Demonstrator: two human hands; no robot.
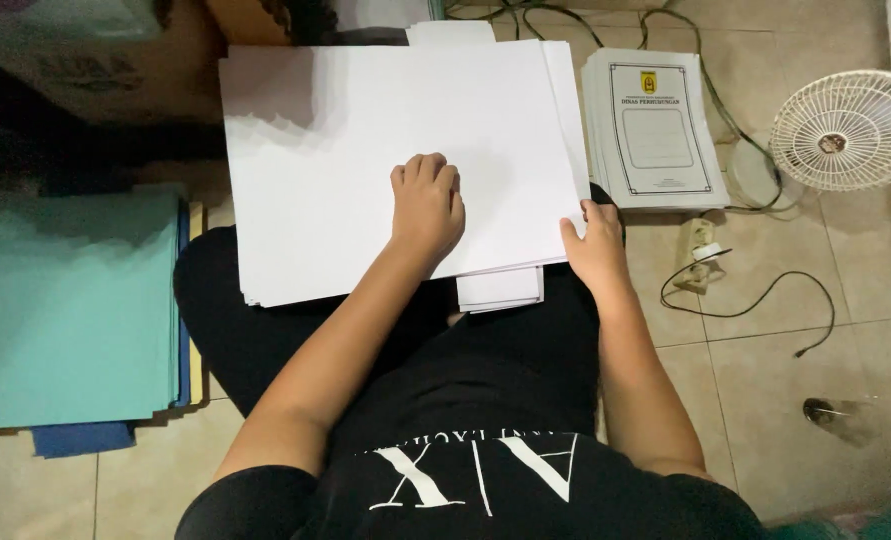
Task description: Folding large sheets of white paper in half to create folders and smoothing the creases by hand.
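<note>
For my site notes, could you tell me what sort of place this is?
Probably a home or small workshop floor used for paper work: tiled floor, stacks of white sheets, printed covers, and a small fan.
</note>
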